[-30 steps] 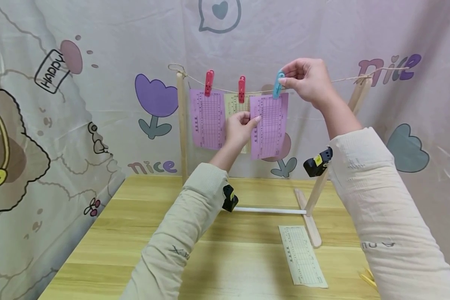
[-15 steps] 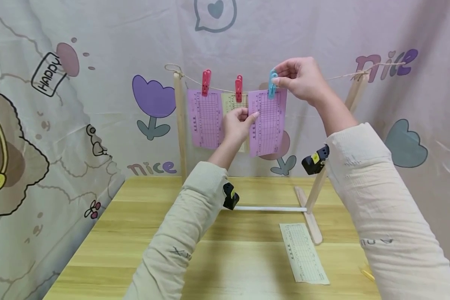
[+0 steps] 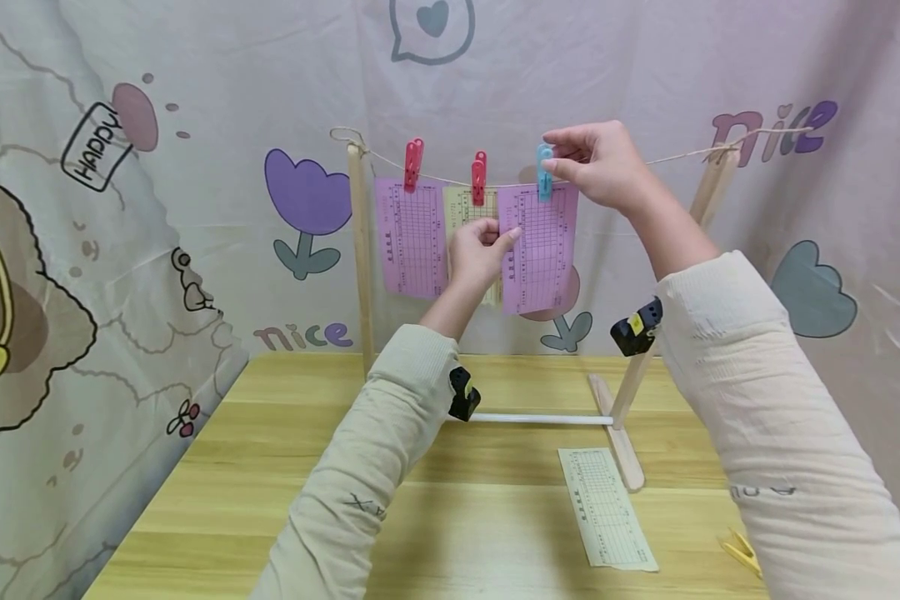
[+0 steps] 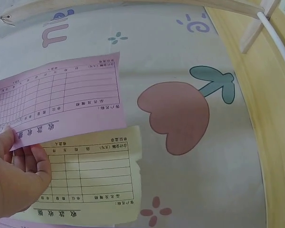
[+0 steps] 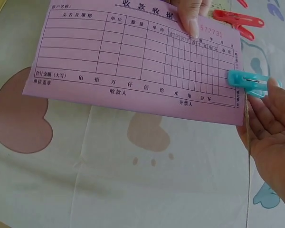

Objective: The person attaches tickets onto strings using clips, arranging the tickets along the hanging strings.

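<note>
In the head view my left hand (image 3: 478,254) pinches the left edge of a pink receipt slip (image 3: 540,258) between thumb and fingers. My right hand (image 3: 600,162) holds a blue clothespin (image 3: 544,175) at the top edge of that slip, right at the string (image 3: 682,157). The right wrist view shows the blue clothespin (image 5: 249,81) overlapping the printed slip (image 5: 133,61), with the thumb on its handle end. To the left, a yellow receipt slip (image 3: 461,200) and another pink slip (image 3: 412,242) hang from red clothespins (image 3: 479,179).
The string runs between two wooden posts (image 3: 360,258), joined low down by a white rod (image 3: 540,418). On the wooden table (image 3: 270,467) lie a pale yellow-green slip (image 3: 607,508) and a yellow clothespin (image 3: 742,552). A patterned cloth (image 3: 195,50) hangs behind.
The pink slip has risen to the string. The blue clothespin has shifted slightly left and stands more upright. The left hand keeps its pinch.
</note>
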`<state>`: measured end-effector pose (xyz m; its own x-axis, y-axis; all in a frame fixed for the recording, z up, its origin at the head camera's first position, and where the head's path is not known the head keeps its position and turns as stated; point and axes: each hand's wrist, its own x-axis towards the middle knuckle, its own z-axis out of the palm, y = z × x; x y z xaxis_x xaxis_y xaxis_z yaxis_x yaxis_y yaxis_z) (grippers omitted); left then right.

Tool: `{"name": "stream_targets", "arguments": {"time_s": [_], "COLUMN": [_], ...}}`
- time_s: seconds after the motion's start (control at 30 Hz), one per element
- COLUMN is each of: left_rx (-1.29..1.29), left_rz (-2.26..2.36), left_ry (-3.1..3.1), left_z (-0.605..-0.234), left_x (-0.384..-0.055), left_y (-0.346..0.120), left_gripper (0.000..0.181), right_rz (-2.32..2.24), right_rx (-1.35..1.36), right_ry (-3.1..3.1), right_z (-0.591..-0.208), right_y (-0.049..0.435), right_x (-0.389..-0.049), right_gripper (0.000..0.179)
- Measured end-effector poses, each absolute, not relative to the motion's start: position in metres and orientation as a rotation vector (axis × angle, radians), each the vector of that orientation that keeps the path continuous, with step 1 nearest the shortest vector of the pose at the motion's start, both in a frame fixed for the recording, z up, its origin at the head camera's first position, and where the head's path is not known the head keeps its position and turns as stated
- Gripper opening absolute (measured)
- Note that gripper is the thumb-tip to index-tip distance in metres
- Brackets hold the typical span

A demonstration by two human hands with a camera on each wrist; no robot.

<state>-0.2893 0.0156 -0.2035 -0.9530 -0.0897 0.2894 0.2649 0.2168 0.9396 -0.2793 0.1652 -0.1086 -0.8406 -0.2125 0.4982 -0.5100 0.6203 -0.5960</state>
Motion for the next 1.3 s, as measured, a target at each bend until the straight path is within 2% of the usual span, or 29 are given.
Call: {"name": "stream_targets", "arguments": {"time_s": [0.57, 0.93, 1.3], "left_rx": [-0.188, -0.237, -0.29], "left_rz": [-1.71, -1.697, -1.682], "left_ry": [-2.269, -2.23, -2.17], "left_z": [-0.214, -0.242, -0.264], "left_x": [-0.289, -0.283, -0.277], "left_y": [0.007, -0.006, -0.018], "left_gripper": [0.027, 0.02, 0.016], "right_rz": [1.083, 1.213, 1.274], "right_rx": [0.495, 0.329, 0.296], "right_ry": [-2.302, -1.878, -1.815], "right_z": [-0.117, -0.145, -0.177], "right_y": [0.17, 0.184, 0.204], "right_x": [-0.279, -0.272, -0.261], "right_gripper": [0.037, 0.023, 0.024]}}
